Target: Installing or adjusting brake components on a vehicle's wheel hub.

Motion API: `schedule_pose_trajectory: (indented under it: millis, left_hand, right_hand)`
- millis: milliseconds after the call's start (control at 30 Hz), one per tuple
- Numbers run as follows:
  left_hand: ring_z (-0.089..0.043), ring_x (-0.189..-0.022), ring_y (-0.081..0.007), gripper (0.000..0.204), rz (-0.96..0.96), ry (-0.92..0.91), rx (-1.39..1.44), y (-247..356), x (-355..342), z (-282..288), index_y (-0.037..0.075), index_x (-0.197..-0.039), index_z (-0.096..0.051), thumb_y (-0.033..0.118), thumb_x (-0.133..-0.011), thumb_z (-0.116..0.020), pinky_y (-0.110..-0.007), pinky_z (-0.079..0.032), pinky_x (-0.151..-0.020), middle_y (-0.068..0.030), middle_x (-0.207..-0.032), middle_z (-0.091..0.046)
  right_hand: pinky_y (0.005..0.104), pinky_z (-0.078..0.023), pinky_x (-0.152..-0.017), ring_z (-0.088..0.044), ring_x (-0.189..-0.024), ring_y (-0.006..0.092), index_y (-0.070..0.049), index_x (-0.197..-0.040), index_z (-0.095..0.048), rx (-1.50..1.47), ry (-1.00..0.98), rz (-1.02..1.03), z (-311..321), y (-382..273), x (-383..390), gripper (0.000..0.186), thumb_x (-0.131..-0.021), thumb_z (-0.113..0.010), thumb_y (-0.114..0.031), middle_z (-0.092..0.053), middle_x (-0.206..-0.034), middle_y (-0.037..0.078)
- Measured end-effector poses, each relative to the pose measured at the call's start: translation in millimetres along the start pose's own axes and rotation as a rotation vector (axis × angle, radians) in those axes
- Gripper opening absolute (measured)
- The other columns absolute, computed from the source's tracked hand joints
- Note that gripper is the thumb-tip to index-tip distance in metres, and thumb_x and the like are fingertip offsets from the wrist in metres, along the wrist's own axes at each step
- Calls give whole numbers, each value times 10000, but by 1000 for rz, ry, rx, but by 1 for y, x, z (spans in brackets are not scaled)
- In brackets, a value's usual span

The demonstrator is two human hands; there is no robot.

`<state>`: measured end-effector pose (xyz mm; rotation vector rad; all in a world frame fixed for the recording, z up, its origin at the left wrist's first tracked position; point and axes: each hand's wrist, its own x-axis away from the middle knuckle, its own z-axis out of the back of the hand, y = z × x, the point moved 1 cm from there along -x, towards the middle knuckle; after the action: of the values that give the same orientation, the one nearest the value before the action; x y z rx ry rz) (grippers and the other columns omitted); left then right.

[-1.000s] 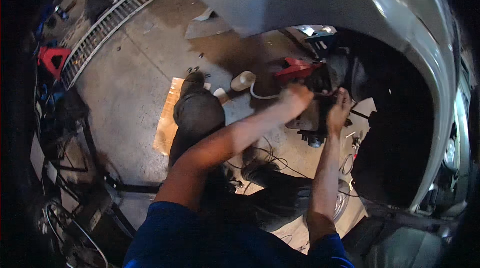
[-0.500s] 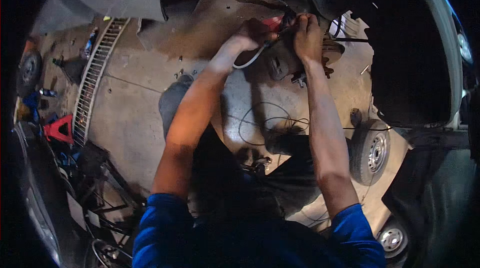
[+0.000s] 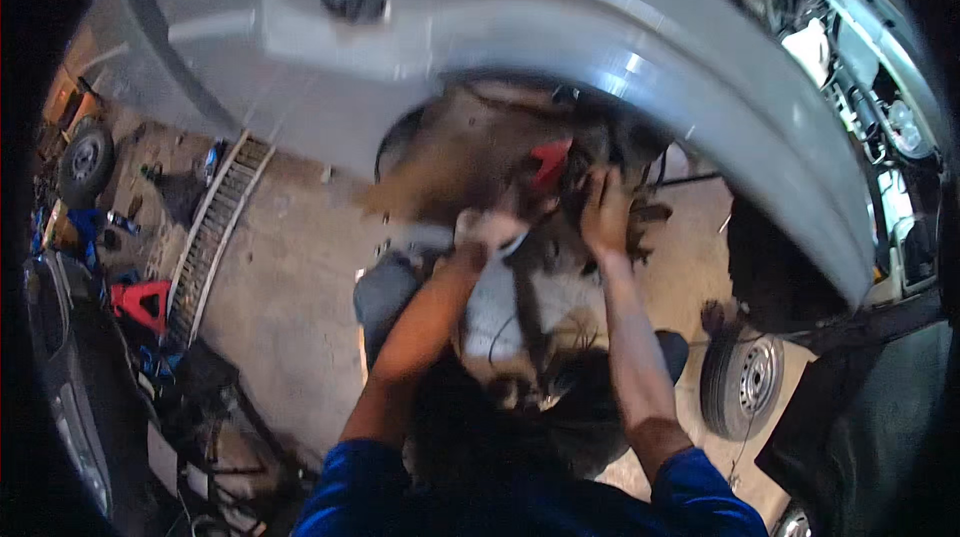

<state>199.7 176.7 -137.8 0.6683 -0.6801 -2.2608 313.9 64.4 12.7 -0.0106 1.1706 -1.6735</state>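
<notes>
Silver bodywork [image 3: 560, 27] now sweeps across the far side as the view shifts, and look at the left hand [image 3: 490, 230]! It has slipped nearer, away from the red part [image 3: 549, 165], and sits by the pale tube [image 3: 514, 243]; it is blurred, seemingly half curled, and I cannot tell whether it grips anything. To its right, the right hand [image 3: 606, 212] stays up at the dark assembly [image 3: 650, 222] under the bodywork, fingers stretched and close together, any hold hidden. So one hand stays with the assembly while the other stands off from it. Now the count, left to right: one black wheel [image 3: 86, 161] far left, one red stand [image 3: 143, 306] nearer, one slatted rail [image 3: 215, 237] beside it; mid-scene, two hands, one red part, one tube, one assembly; on the right, one steel-rimmed wheel [image 3: 742, 387], and nearer, part of another rim [image 3: 792, 524]. Three wheels showing!
</notes>
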Motion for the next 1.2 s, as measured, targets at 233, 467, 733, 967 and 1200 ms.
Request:
schedule_pose_trajectory:
  millis: [233,467,733,967,1200]
  left_hand:
    - [-446,-1199,-338,416,-120,-32,-7,40,15,7,135,-1220,-540,408,-911,-484,-460,-363,-980,-127,-1274,-512]
    - [-617,-875,-373,295,-239,132,198,53,5,19,108,-1082,-635,289,-856,-577,-456,-480,-779,-171,-934,-657]
    - [-543,-1052,-366,329,14,73,27,52,14,11,85,-1079,-619,334,-892,-511,-465,-416,-900,-176,-1124,-593]
    - [-567,-1010,-370,418,2,27,222,73,4,26,45,-1049,-629,406,-910,-471,-467,-415,-880,-189,-1044,-629]
    - [-581,-1000,-365,350,17,45,337,64,1,25,85,-1019,-664,382,-877,-542,-431,-444,-858,-176,-1020,-644]
  right_hand:
    - [400,-461,-723,-621,-818,342,26,-939,-555,139,26,72,-1,42,10,294,-985,-374,-202,-631,-822,185]
    - [425,-464,-723,-608,-852,396,26,-958,-556,164,112,116,-1,33,4,210,-958,-402,-116,-626,-864,220]
    - [470,-447,-726,-544,-925,470,8,-1138,-500,237,-145,-54,8,8,8,274,-868,-497,-41,-585,-954,290]
    - [390,-476,-767,-616,-914,388,14,-1043,-590,206,-87,24,22,6,-17,206,-869,-523,-74,-631,-953,238]
    - [438,-471,-772,-593,-901,436,7,-1039,-585,87,-143,-118,28,3,-7,227,-869,-516,-128,-618,-908,272]
